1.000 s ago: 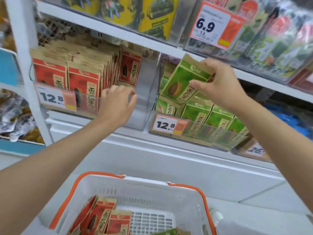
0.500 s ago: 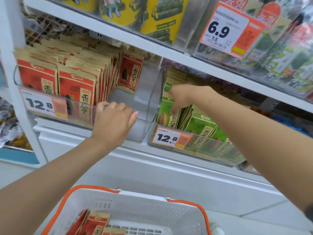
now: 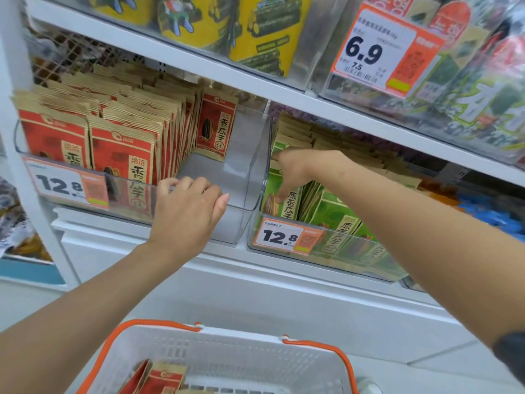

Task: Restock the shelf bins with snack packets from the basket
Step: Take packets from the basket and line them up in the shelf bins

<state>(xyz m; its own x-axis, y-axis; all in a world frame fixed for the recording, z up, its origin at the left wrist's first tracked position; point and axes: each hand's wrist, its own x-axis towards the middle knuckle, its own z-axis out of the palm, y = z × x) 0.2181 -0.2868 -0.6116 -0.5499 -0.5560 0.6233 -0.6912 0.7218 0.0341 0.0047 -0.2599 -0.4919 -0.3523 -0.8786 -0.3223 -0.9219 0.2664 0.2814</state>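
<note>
Low in the head view is a white basket [image 3: 227, 351] with orange handles, holding red packets [image 3: 167, 376]. On the shelf, a clear bin [image 3: 250, 177] holds upright red packets [image 3: 122, 155], and its right part is bare. My left hand [image 3: 187, 209] grips that bin's front rim, fingers curled over it. The neighbouring clear bin [image 3: 355, 260] holds green packets. My right hand [image 3: 295, 172] reaches into its left front corner and pinches a green packet [image 3: 284, 206], thumb on its face.
Price tags reading 12.8 [image 3: 65, 183] hang on both bin fronts. The shelf above carries yellow packs [image 3: 264, 32] and a 6.9 tag [image 3: 383, 49]. A white upright post [image 3: 17, 137] bounds the shelf at left. More green packets [image 3: 338, 220] fill the bin's right side.
My right hand has brought the green packet down from above the bin into its left front corner. My left hand has stayed on the red-packet bin's rim.
</note>
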